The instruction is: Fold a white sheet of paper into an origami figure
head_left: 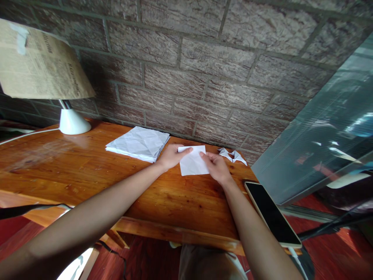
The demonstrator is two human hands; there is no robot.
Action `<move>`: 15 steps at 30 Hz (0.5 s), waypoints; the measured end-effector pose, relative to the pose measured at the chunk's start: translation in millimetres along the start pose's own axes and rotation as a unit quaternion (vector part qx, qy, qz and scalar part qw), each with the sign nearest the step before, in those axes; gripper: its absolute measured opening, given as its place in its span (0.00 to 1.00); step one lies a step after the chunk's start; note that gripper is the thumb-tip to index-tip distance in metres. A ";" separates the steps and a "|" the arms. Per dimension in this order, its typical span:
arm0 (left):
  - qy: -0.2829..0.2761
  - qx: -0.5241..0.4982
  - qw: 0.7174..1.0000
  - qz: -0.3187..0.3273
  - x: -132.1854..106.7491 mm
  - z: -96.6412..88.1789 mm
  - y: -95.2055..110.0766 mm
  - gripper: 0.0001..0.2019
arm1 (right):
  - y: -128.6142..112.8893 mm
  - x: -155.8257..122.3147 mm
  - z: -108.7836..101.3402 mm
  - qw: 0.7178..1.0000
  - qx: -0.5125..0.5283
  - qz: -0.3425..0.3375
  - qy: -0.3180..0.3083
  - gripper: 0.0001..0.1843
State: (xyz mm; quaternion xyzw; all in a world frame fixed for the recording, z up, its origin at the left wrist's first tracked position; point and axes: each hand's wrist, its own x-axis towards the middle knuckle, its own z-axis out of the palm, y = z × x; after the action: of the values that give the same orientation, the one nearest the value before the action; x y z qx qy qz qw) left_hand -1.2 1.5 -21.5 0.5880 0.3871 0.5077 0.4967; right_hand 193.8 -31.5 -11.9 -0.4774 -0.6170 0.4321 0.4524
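Observation:
A small white sheet of paper [192, 163] lies on the wooden table [87, 171] near the brick wall, its top edge folded over. My left hand [170, 156] pinches the folded top left edge, fingers closed on the paper. My right hand [215, 167] rests on the sheet's right side, fingers pressing it down. A stack of creased white sheets [138, 143] lies just left of my left hand. Small folded white paper pieces [233, 155] sit to the right of the sheet.
A lamp with a white base [72, 121] and a newspaper-print shade [37, 66] stands at the table's far left. A black smartphone [272, 214] lies at the table's right edge. A glass pane [320, 132] leans at the right. Red flooring shows below.

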 end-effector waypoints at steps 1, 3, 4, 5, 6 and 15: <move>-0.001 -0.034 0.999 -0.018 0.1 1.2 -0.6 0.19 | 0.9 0.2 0.0 1.000 -0.011 -0.011 0.010 0.29; -0.034 -0.118 0.990 -0.070 0.7 4.2 -2.6 0.21 | 2.6 1.0 0.2 0.998 -0.028 -0.033 0.049 0.30; -0.055 -0.156 0.982 -0.093 1.0 5.8 -3.7 0.23 | 3.2 1.4 0.5 0.996 -0.032 -0.039 0.068 0.30; -0.072 -0.186 0.974 -0.111 1.2 7.3 -4.6 0.24 | 3.5 1.6 1.1 0.995 -0.033 -0.041 0.080 0.30; -0.080 -0.208 0.967 -0.123 1.3 8.8 -5.3 0.25 | 3.4 1.6 2.1 0.996 -0.030 -0.039 0.080 0.31; -0.012 -0.155 0.983 -0.095 -1.0 12.1 -5.3 0.24 | -5.8 -4.7 10.9 0.998 -0.053 -0.020 0.032 0.34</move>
State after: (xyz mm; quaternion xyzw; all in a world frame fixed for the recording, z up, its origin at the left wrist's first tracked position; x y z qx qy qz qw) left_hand 10.7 -0.7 -26.8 0.4705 0.3520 0.5049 0.6323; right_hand 182.7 -38.2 -9.3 -0.5018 -0.6335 0.3745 0.4545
